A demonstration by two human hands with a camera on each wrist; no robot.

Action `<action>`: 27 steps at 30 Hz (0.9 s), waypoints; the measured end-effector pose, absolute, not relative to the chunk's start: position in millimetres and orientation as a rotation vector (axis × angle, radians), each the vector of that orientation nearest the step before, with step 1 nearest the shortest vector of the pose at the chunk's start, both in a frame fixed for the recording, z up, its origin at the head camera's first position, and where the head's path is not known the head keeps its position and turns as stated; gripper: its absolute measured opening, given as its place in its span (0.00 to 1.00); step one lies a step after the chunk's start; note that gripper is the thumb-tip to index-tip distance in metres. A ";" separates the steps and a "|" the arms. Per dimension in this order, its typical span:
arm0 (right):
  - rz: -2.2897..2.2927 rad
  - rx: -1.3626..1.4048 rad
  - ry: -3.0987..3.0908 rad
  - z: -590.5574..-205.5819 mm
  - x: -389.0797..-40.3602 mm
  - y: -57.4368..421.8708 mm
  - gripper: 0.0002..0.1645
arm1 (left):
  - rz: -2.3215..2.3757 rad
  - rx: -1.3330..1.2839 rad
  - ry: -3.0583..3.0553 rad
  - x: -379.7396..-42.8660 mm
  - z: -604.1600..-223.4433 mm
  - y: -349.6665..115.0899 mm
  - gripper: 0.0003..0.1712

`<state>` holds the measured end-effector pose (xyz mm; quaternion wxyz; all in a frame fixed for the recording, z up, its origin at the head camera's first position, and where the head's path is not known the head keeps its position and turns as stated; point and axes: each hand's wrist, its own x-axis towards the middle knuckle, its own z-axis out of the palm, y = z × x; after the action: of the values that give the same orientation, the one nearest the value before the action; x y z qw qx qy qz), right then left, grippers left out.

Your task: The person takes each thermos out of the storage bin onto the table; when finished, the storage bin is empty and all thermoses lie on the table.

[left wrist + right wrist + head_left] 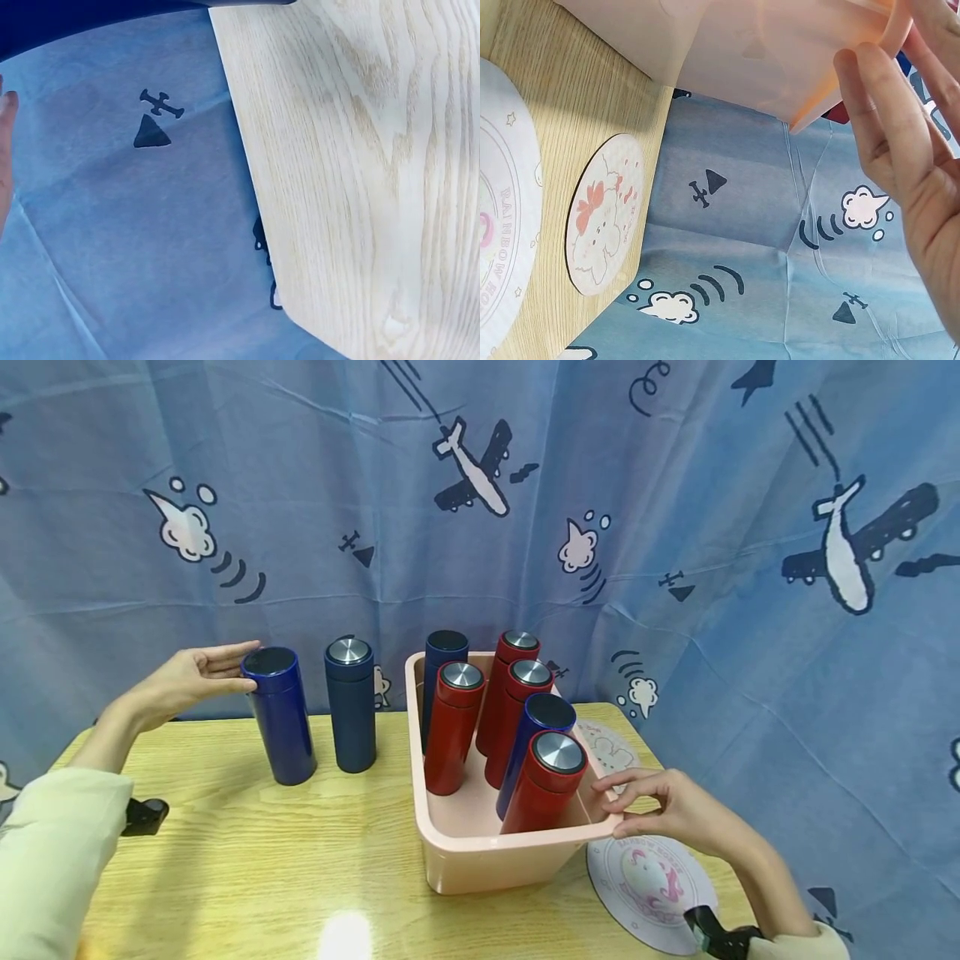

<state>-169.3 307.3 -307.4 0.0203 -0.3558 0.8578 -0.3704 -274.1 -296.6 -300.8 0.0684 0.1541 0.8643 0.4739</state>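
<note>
My left hand (201, 678) grips the lid end of a glossy blue thermos bottle (285, 735), thumb in front and fingers behind. Whether its base touches the table I cannot tell. In the left wrist view only a dark blue edge of the bottle (112, 16) shows at the top. Just right of it stands a dark navy thermos bottle (352, 718) with a silver lid top. My right hand (675, 806) pinches the right rim of a pink plastic bin (457, 864). Inside the bin stand several thermos bottles, among them a red one (454, 735) and a blue one (528, 739).
A wooden table (360, 843) carries everything. Right of the bin lie a round white mat with pink print (645, 885) and another round mat (611, 747), partly behind the bin. A blue curtain with airplane prints (322, 527) hangs along the back and right.
</note>
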 end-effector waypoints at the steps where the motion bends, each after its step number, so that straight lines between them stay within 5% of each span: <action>1: -1.152 -1.105 2.655 -307.6 -169.6 307.2 0.10 | 1.460 0.445 2.610 -272.9 -301.3 -297.5 0.41; 16: -1.158 -1.117 2.655 -307.6 -170.6 308.6 0.10 | 1.875 0.381 2.455 -253.9 -296.3 -310.1 0.27; 27: -1.158 -1.094 2.647 -308.0 -169.5 307.7 0.10 | 2.226 0.442 2.181 -231.3 -295.3 -291.7 0.25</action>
<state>-169.5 307.7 -308.0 0.0263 -0.3539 0.8565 -0.3747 -231.3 -291.7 -295.3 -0.0030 0.1406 0.6930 0.7071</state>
